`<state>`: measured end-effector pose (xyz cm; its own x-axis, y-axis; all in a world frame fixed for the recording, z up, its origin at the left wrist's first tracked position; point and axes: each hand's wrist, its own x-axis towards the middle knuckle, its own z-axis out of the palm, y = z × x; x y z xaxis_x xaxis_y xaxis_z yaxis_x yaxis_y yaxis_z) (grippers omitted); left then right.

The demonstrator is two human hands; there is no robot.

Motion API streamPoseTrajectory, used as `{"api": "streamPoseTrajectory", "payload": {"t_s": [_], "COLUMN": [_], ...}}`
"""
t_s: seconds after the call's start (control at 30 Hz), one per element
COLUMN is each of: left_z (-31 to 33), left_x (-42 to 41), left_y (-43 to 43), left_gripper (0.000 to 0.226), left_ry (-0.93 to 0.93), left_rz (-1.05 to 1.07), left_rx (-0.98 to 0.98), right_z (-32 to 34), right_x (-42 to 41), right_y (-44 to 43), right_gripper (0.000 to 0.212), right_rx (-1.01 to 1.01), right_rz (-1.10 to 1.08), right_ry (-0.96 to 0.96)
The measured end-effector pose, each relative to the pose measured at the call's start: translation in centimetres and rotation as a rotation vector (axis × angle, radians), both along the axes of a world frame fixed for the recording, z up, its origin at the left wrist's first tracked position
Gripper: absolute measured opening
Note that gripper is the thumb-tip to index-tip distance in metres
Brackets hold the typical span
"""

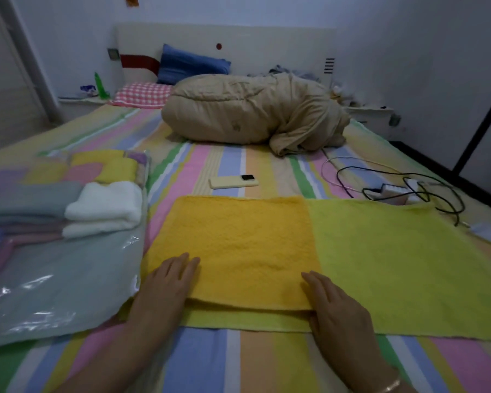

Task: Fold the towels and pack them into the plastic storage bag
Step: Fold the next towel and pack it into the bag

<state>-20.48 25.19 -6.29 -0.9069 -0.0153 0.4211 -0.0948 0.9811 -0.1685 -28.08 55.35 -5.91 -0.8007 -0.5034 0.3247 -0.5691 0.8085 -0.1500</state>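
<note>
An orange-yellow towel [238,248], folded, lies on top of a spread lime-yellow towel [403,265] on the striped bed. My left hand [165,285] rests flat on the orange towel's near left corner, fingers straight. My right hand [335,304] lies flat on its near right corner, at the seam with the lime towel. To the left lies the clear plastic storage bag [57,282] holding folded towels: a white one [105,208], a yellow one [116,168], and grey-green, pink and purple ones.
A cream phone [233,181] lies just beyond the towels. Black and white cables with a charger [394,191] sprawl at the right. A bundled tan quilt [253,112] and pillows [190,63] sit near the headboard. The striped sheet [238,358] shows in front.
</note>
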Motion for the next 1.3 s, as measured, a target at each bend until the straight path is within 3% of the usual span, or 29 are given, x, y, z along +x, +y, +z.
{"api": "streamPoseTrajectory", "payload": {"t_s": [0.1,0.2,0.3,0.4,0.5,0.67,0.8,0.93,1.03,1.1,1.3], "left_z": [0.3,0.8,1.4,2.0,3.6,4.8,5.1,5.5,5.4,4.9,5.4], "left_x": [0.7,1.6,2.5,2.9,3.4,4.0,4.6,6.5,8.0,8.6,5.6], "left_y": [-1.5,-2.7,-3.7,-5.1,-5.2,-4.5,-2.9,-1.5,0.0,0.9,1.7], "left_gripper": [0.063,0.055,0.054,0.047,0.028,0.012,0.018,0.03,0.022,0.025,0.013], "left_ry": [0.008,0.055,0.066,0.12,0.242,0.414,0.468,0.501,0.477,0.432,0.385], "left_rz": [0.073,0.148,0.199,0.135,0.069,-0.056,-0.138,-0.238,-0.268,-0.238,0.063], "left_rx": [0.042,0.242,0.437,0.524,0.6,1.041,1.265,1.312,1.273,1.178,0.761], "right_z": [0.2,0.2,0.3,0.7,1.9,4.1,5.1,5.6,5.8,6.0,5.0], "right_x": [0.1,-0.3,-0.4,-0.5,-0.7,-0.9,0.6,2.3,3.0,3.1,-0.4], "right_y": [0.0,0.1,0.3,0.7,1.9,5.1,7.1,7.7,8.2,8.2,6.2], "right_gripper": [0.051,0.047,0.056,0.042,0.032,0.024,0.016,0.015,0.04,0.044,0.024], "right_rx": [-0.057,-0.072,-0.091,-0.197,-0.424,-0.652,-0.788,-0.939,-1.033,-1.048,-0.998], "right_rz": [-0.047,-0.077,-0.04,-0.031,-0.08,0.1,0.115,0.126,0.086,0.047,-0.027], "right_ry": [0.164,0.215,0.15,0.123,0.133,0.078,-0.106,-0.261,-0.244,-0.24,-0.292]}}
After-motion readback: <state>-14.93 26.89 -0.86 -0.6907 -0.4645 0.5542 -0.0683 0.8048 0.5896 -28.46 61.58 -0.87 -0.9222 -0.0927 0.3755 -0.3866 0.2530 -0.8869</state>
